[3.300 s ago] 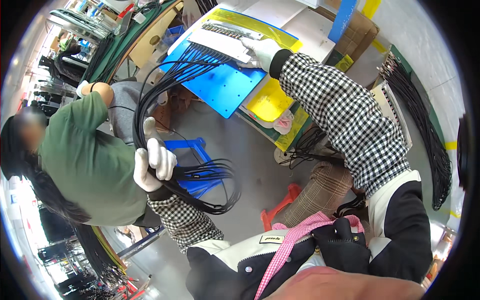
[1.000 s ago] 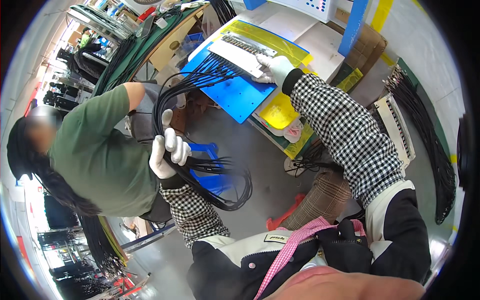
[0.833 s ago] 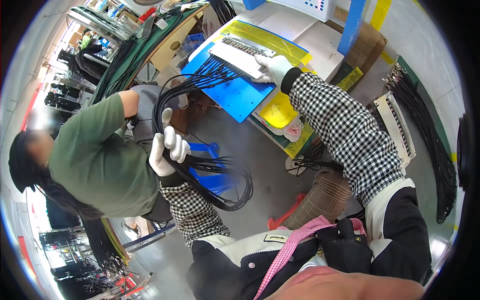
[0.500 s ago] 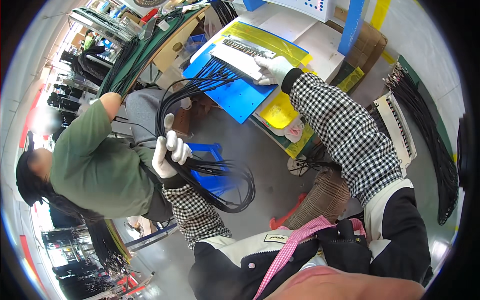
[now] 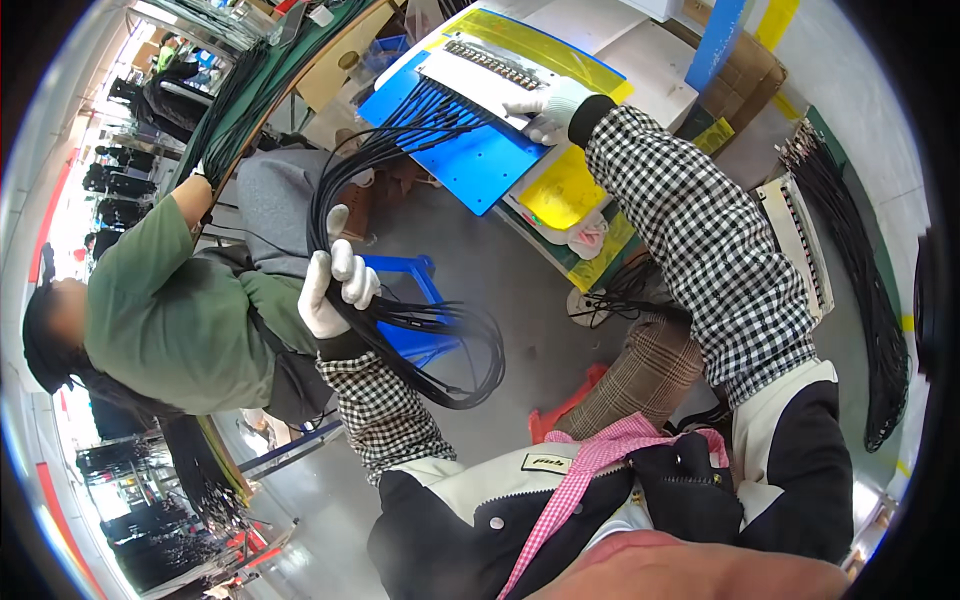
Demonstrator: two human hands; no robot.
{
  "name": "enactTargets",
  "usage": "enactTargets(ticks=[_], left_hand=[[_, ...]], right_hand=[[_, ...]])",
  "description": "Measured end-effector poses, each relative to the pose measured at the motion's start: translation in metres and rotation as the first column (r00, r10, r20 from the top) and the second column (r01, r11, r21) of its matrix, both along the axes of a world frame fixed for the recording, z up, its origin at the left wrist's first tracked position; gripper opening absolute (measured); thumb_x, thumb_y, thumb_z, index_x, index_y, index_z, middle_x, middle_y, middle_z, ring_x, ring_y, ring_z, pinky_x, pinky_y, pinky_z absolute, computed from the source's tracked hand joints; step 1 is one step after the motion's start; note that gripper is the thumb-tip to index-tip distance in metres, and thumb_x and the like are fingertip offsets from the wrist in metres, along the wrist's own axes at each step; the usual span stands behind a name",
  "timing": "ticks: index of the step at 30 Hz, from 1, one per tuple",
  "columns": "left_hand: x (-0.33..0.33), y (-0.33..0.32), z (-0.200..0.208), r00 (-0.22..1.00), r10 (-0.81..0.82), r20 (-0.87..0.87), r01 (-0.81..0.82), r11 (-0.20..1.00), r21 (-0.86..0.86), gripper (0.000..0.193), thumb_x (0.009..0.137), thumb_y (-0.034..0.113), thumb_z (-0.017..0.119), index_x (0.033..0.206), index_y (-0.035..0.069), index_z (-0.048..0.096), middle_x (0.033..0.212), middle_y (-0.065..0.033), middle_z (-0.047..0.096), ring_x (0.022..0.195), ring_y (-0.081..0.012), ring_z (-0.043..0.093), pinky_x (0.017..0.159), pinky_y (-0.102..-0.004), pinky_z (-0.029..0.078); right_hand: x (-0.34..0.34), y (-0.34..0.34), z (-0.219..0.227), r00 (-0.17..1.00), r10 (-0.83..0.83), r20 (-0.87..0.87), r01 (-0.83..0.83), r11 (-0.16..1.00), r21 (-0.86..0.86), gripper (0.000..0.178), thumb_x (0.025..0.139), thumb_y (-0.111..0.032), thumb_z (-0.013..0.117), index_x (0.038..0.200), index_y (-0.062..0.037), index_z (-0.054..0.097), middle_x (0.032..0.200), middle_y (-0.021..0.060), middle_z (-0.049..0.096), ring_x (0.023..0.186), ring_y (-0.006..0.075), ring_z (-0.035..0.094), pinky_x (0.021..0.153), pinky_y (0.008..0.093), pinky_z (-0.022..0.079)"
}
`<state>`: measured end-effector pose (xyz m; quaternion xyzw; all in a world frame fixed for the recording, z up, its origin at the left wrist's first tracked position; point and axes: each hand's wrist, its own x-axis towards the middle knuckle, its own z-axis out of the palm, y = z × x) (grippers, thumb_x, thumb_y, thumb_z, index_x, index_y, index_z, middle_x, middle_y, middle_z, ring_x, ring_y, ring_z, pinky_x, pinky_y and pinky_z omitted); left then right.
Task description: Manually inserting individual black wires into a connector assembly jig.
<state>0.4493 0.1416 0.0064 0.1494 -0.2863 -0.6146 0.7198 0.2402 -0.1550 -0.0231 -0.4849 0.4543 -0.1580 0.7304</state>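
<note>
My left hand (image 5: 335, 290), in a white glove, is closed around a bundle of black cables (image 5: 320, 200) whose lower part hangs in a loop. From that hand the cables run up to a white slotted fixture (image 5: 475, 88), entering along its near edge side by side. A row of dark slots and metal parts lies along its far side. The fixture rests on a blue plate (image 5: 470, 170) with small holes. My right hand (image 5: 548, 112), also gloved, grips the right end of the fixture, one finger stretched over its top; the fingertips underneath are partly hidden.
A yellow film sheet (image 5: 540, 50) borders the plate's far side. Below the bench stands a blue stool (image 5: 405, 300). A co-worker in a green shirt (image 5: 160, 310) sits close on the left. Another fixture with black cables (image 5: 860, 290) hangs or lies at right.
The view has shifted a little. My right hand's finger now reaches further over the fixture's end; my left hand keeps the cables. The co-worker has leaned left, one arm at the green table.
</note>
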Motion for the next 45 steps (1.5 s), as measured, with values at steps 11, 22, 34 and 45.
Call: enactTargets(ticks=[11, 22, 34, 45], left_hand=[[0.01, 0.018, -0.025, 0.991, 0.027, 0.13, -0.047, 0.987, 0.155, 0.049, 0.099, 0.018, 0.043, 0.142, 0.0, 0.029, 0.079, -0.0061, 0.055, 0.052, -0.0108, 0.044, 0.046, -0.0225, 0.037], [0.067, 0.052, -0.151, 0.373, 0.13, 0.919, -0.789, 0.566, 0.24, 0.039, 0.085, 0.017, 0.063, 0.122, 0.005, 0.056, 0.087, -0.0095, 0.062, 0.075, -0.0198, 0.06, 0.068, -0.0288, 0.049], [-0.194, -0.055, -0.174, 0.176, 0.424, 0.889, -0.712, 0.678, -0.182, 0.064, 0.075, 0.005, 0.064, 0.136, 0.002, 0.044, 0.126, -0.0171, 0.054, 0.115, -0.0283, 0.055, 0.094, -0.033, 0.046], [-0.214, -0.078, -0.194, 0.355, 0.5, 0.79, -0.807, 0.59, -0.011, 0.07, 0.076, 0.002, 0.065, 0.14, 0.005, 0.037, 0.132, -0.017, 0.044, 0.116, -0.0299, 0.052, 0.097, -0.0332, 0.045]], right_hand=[[-0.007, -0.002, 0.004, 0.99, -0.136, -0.048, 0.134, 0.99, -0.042, 0.028, 0.083, -0.024, 0.072, 0.08, -0.0011, 0.057, 0.055, 0.007, 0.052, 0.037, 0.0155, 0.044, 0.034, 0.0252, 0.033], [-0.141, 0.104, 0.086, 0.802, 0.44, -0.404, -0.592, 0.676, -0.439, 0.03, 0.091, -0.03, 0.057, 0.087, 0.0, 0.059, 0.065, 0.0059, 0.06, 0.048, 0.0143, 0.054, 0.046, 0.0239, 0.046], [-0.373, 0.22, 0.092, 0.866, -0.442, -0.234, 0.175, 0.705, -0.687, 0.02, 0.093, -0.012, 0.049, 0.104, 0.0007, 0.059, 0.083, 0.0077, 0.062, 0.07, 0.013, 0.057, 0.064, 0.024, 0.048], [-0.503, 0.248, 0.021, 0.483, -0.875, 0.025, 0.673, 0.353, -0.65, 0.031, 0.096, -0.025, 0.052, 0.111, 0.0004, 0.06, 0.088, 0.0081, 0.064, 0.067, 0.0129, 0.058, 0.064, 0.0225, 0.047]])
